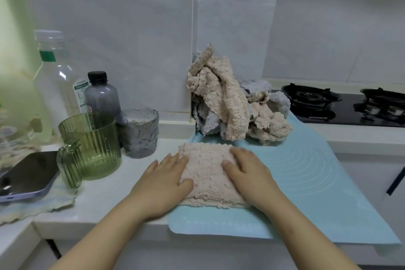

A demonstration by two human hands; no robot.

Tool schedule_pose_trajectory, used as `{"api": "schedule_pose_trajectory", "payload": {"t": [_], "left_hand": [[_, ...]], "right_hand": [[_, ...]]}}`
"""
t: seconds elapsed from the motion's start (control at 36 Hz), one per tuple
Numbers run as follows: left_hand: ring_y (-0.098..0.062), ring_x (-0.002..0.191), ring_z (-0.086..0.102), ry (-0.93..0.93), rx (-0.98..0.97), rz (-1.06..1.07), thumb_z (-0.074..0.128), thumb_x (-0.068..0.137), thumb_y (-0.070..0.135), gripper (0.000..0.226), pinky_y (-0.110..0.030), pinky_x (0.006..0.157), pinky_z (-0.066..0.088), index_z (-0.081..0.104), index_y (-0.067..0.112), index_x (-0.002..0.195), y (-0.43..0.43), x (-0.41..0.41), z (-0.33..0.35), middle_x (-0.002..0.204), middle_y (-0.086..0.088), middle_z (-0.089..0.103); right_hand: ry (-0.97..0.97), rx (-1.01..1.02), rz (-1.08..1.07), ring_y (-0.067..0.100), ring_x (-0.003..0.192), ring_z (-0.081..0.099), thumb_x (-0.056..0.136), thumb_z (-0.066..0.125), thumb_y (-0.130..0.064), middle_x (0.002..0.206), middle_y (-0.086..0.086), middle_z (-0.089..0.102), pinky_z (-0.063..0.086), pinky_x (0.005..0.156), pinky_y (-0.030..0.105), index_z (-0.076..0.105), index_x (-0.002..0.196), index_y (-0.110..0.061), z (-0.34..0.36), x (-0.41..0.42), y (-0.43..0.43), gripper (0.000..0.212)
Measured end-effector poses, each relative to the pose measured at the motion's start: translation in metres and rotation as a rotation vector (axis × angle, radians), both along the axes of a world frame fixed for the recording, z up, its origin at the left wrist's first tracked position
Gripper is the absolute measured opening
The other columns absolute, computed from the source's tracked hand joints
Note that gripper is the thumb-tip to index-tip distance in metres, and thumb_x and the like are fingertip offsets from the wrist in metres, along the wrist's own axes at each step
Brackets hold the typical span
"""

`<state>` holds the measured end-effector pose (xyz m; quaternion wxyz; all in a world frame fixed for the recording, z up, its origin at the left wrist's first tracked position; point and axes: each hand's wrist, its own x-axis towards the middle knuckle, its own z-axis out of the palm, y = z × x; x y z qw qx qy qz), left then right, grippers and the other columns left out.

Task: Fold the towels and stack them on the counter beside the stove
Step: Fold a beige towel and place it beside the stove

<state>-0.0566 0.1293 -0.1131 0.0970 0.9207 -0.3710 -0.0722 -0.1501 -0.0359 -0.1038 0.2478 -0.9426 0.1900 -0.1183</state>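
A folded pink towel [208, 173] lies flat on the left part of a light blue mat [311, 184] on the white counter [114, 201]. My left hand [163, 184] presses on the towel's left edge with straight fingers. My right hand [249, 173] lies flat on its right side. Behind them, a loose heap of beige towels [228, 103] and grey-blue towels [258, 87] leans against the tiled wall.
A black gas stove [341, 105] sits at the right. To the left stand a green ribbed pitcher [92, 149], a grey glass [140, 131], a dark bottle [102, 96] and a clear bottle [57, 76]. A phone [28, 175] rests on a cloth [43, 204].
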Motion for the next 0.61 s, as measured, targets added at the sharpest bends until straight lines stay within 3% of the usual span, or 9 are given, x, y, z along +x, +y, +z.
{"api": "schedule_pose_trajectory", "payload": {"t": [0.08,0.25,0.33,0.39,0.47,0.56,0.61], "left_hand": [[-0.005,0.145,-0.008,-0.008,-0.035,0.006,0.010,0.075,0.052,0.079,-0.026,0.116,-0.005,-0.001,0.029,0.150,0.001,0.000,-0.002,0.159,0.007,-0.004],[0.011,0.132,-0.014,-0.010,-0.102,-0.001,-0.007,0.051,0.064,0.100,-0.015,0.108,-0.011,-0.007,0.037,0.147,0.002,0.004,-0.006,0.153,0.021,-0.010],[0.015,0.124,-0.019,-0.003,-0.109,-0.001,-0.008,0.051,0.063,0.098,-0.013,0.106,-0.013,-0.009,0.039,0.146,0.002,0.005,-0.005,0.137,0.029,-0.015],[0.014,0.123,-0.020,0.009,-0.106,0.000,-0.007,0.053,0.062,0.096,-0.014,0.107,-0.014,-0.006,0.038,0.146,0.000,0.005,-0.003,0.137,0.028,-0.014],[0.009,0.132,-0.010,0.044,-0.129,0.010,0.001,0.061,0.061,0.093,-0.016,0.109,-0.012,0.008,0.031,0.148,-0.001,0.004,0.000,0.152,0.017,0.004],[-0.013,0.143,0.016,0.033,-0.136,0.004,0.013,0.069,0.055,0.085,-0.024,0.112,0.003,0.028,0.021,0.146,-0.001,0.004,0.000,0.154,0.000,0.025],[-0.015,0.144,0.013,0.060,-0.110,0.015,0.011,0.066,0.057,0.088,-0.027,0.112,0.006,0.022,0.026,0.147,-0.002,0.004,0.003,0.155,0.004,0.019]], "right_hand": [[0.012,0.009,-0.081,0.024,0.134,0.031,0.096,0.036,-0.045,0.142,0.003,0.041,0.024,0.108,0.035,0.027,0.142,-0.021,0.002,-0.001,0.001,0.053],[0.036,-0.029,-0.066,0.018,0.139,0.022,0.094,0.032,-0.050,0.146,-0.006,0.035,0.014,0.113,0.034,0.015,0.147,-0.026,-0.005,0.001,-0.003,0.060],[0.064,-0.039,-0.046,0.016,0.138,0.023,0.086,0.020,-0.060,0.146,-0.008,0.034,0.013,0.116,0.037,0.012,0.147,-0.028,-0.008,0.003,-0.004,0.069],[0.060,-0.057,-0.052,0.017,0.137,0.025,0.074,0.010,-0.063,0.144,-0.007,0.037,0.015,0.116,0.039,0.013,0.146,-0.028,-0.009,0.004,-0.004,0.080],[0.056,-0.066,-0.071,0.020,0.137,0.027,0.070,0.007,-0.062,0.143,-0.003,0.040,0.016,0.115,0.038,0.019,0.146,-0.024,-0.008,0.003,-0.002,0.086],[0.068,-0.012,-0.088,0.022,0.137,0.029,0.072,0.014,-0.062,0.141,-0.001,0.043,0.017,0.113,0.037,0.025,0.145,-0.021,-0.003,0.002,0.001,0.085],[0.086,0.034,-0.115,0.021,0.132,0.035,0.074,0.020,-0.062,0.135,-0.002,0.049,0.023,0.109,0.036,0.031,0.143,-0.020,0.003,0.001,0.004,0.082]]}}
